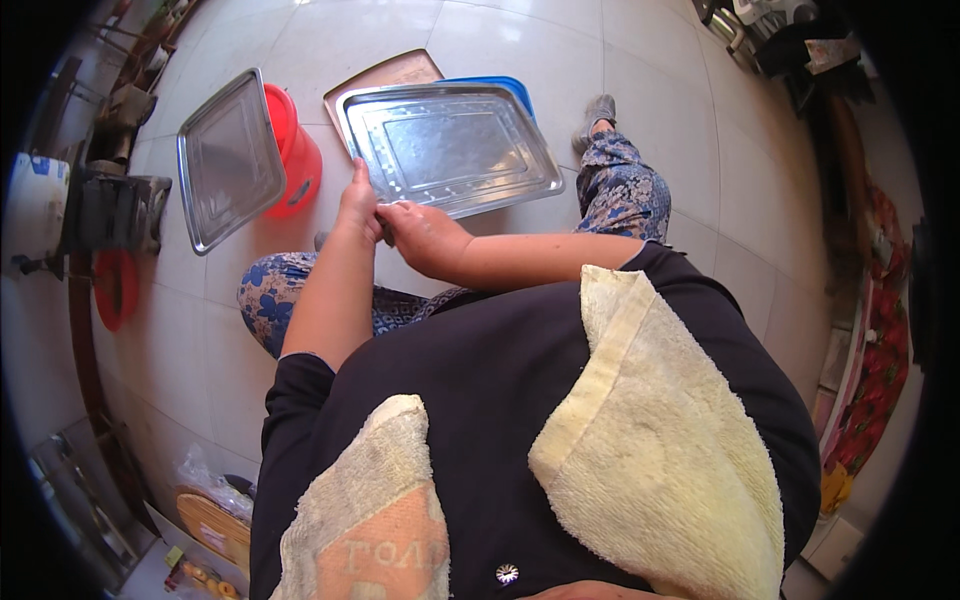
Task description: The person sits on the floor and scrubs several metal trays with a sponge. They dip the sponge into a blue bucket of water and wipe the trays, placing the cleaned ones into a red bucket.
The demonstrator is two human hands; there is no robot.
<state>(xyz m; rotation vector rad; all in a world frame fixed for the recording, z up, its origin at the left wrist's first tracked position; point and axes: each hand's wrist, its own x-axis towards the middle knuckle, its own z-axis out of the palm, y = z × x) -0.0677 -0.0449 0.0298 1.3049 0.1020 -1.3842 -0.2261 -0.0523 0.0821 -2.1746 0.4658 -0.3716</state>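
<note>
A shiny rectangular metal tray [450, 150] is held out in front of me, tilted, with wet-looking glints on its face. My left hand [362, 208] grips its near left corner, thumb laid up along the rim. Close beside it, my right hand [428, 238] is closed at the tray's near edge, fingers curled. A small dark bit shows below those fingers, too hidden to name. Behind the held tray lie a brownish tray [390, 76] and a blue flat item [512, 88], both mostly covered.
To the left, another metal tray [230, 170] leans against a red bucket [302, 165]. Dark machinery [120, 212] and a red ring-shaped item [115, 290] stand farther left. A yellowish towel [660, 440] hangs over my chest. Pale tiles [660, 110] cover the floor.
</note>
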